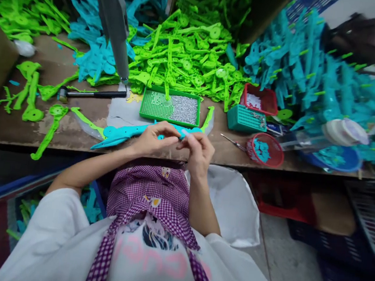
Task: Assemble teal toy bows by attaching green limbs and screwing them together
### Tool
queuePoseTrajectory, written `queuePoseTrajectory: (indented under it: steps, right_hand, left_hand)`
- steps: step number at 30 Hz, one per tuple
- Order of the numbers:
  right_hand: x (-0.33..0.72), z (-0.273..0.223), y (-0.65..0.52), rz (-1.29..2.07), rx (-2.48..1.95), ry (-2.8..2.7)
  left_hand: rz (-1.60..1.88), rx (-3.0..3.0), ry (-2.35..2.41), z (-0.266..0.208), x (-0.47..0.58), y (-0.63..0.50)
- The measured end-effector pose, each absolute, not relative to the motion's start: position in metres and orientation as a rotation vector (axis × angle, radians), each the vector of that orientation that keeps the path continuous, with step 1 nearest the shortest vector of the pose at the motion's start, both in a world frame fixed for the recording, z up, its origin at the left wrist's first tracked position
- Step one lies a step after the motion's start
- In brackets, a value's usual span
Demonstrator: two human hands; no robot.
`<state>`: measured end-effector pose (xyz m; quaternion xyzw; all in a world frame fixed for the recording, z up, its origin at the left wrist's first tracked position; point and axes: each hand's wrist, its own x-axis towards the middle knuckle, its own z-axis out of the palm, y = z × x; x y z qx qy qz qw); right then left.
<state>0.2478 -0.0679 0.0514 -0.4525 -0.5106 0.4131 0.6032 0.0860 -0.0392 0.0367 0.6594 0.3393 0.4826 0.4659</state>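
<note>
A long blue plastic part (125, 131) lies along the front of the bench, pointed at its left end. My left hand (157, 138) is over it, fingers curled and thumb stretched toward the other hand; what its fingertips hold is hidden. Close beside it, my right hand (199, 152) is closed in a pinch on a small blue plastic piece (183, 134), only partly visible. Green plastic strips (207, 119) stick out past both ends of the long part. Just behind the hands is a green tray (185, 110) with many small silvery metal pieces.
Heaped green parts (188, 61) and blue parts (281, 57) fill the back. A grey powered driver (114, 23) hangs above a hammer (95, 93). To the right are a teal box (246, 119), a red basket (274, 157), a screwdriver (233, 142) and a lidded jar (344, 131).
</note>
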Motion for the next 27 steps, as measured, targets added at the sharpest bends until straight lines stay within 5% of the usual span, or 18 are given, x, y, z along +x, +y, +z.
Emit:
queuePoseTrajectory:
  steps: [7,14,27]
  right_hand:
    - [0.266,0.087,-0.005,0.661,-0.876,-0.959]
    - [0.284,0.017,0.008,0.767,-1.514,-1.613]
    - [0.276,0.0,0.026,0.633,-1.745,-2.029]
  left_hand:
    - [0.702,2.303,1.132,0.02,0.033,-0.005]
    - [0.272,2.4,1.34,0.0,0.011,0.0]
    - [0.308,2.308,1.282,-0.011,0.006,0.005]
